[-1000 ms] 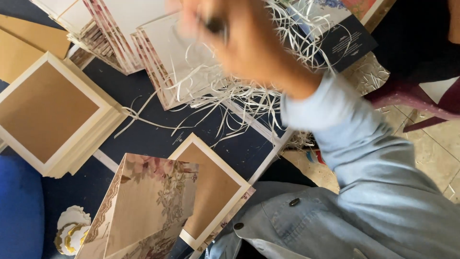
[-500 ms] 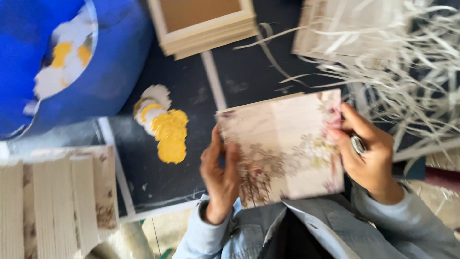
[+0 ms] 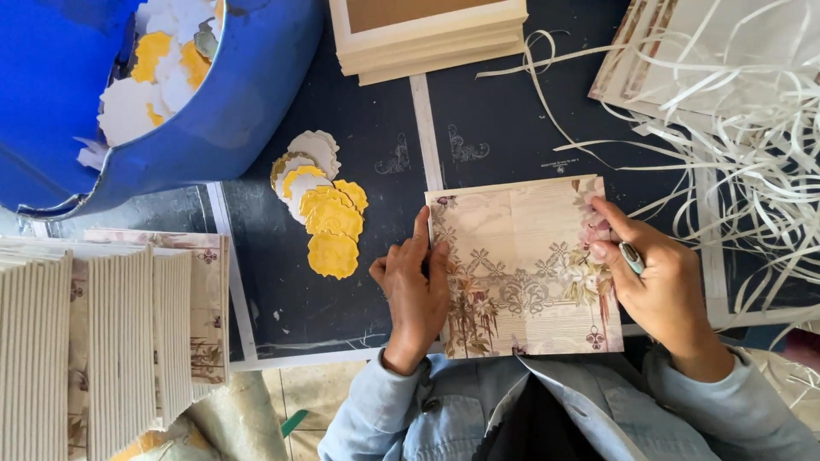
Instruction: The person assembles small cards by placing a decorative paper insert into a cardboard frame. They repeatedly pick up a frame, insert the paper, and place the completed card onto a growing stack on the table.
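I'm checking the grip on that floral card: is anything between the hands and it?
Nothing visible. The left hand presses directly on the floral card's left edge; the right hand grips its right edge while also holding a small pen-like tool clear of the card.
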